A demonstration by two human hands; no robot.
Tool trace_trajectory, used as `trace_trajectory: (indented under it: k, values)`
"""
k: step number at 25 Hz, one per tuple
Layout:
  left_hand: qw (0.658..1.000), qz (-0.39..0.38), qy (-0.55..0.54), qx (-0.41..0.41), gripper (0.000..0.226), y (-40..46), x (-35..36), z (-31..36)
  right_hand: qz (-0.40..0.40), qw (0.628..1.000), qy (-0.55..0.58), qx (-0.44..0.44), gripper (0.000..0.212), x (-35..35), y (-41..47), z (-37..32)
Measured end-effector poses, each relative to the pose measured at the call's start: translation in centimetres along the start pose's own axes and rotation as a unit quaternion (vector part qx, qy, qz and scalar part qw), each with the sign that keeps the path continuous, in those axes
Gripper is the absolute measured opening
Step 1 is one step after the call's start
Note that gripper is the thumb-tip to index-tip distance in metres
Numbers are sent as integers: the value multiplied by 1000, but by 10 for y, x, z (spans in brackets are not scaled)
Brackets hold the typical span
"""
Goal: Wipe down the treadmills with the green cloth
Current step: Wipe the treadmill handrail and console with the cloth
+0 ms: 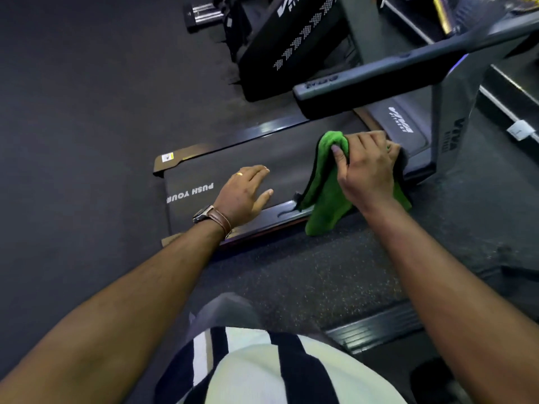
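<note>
We reached both arms out over the treadmill (291, 158), which lay across the view on the dark gym floor (73, 126) with its belt end to the left. Our right hand (368, 167) had its grip closed around the green cloth (325, 196), fingers curled over the bunched top and the thumb pressed against the front of the fabric. The cloth hung down from that grip in a fold, draped over the near side rail (262, 223) of the treadmill, its lower corner reaching past the rail toward the speckled floor mat (306, 275). A dark trim ran along the cloth's left edge.

Our left hand (245, 193) was open and held nothing; it sat flat, fingers spread, over the belt just beside the near rail, to the left of the cloth. A ring (239, 173) showed on one finger and a watch with a brown strap (214, 220) sat on the wrist. White lettering reading "PUSH YOUR" (189, 192) was printed on the belt left of that hand.

The grey handrail (393, 80) of the treadmill crossed above the cloth, far and right. A second machine (291, 45) stood farther off, and a dumbbell (199, 13) lay on the floor at the far left of it. Our striped shirt (262, 371) filled the near edge.
</note>
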State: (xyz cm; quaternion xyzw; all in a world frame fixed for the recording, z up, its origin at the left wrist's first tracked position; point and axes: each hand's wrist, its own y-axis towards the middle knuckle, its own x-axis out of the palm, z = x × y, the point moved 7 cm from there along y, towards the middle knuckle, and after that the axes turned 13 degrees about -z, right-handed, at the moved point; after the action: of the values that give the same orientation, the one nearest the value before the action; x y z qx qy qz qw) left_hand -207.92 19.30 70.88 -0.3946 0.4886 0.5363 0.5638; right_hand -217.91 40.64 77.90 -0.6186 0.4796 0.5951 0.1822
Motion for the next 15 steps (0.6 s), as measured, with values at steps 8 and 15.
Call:
trace_trajectory:
  k: [8,15]
  values:
    - [987,68,-43,140,39,213,-30,-120,90,996,-10,-1,28,36,170,7]
    - [937,-6,-123,328,32,405,-27,-185,125,952,-36,277,32,112,248,15]
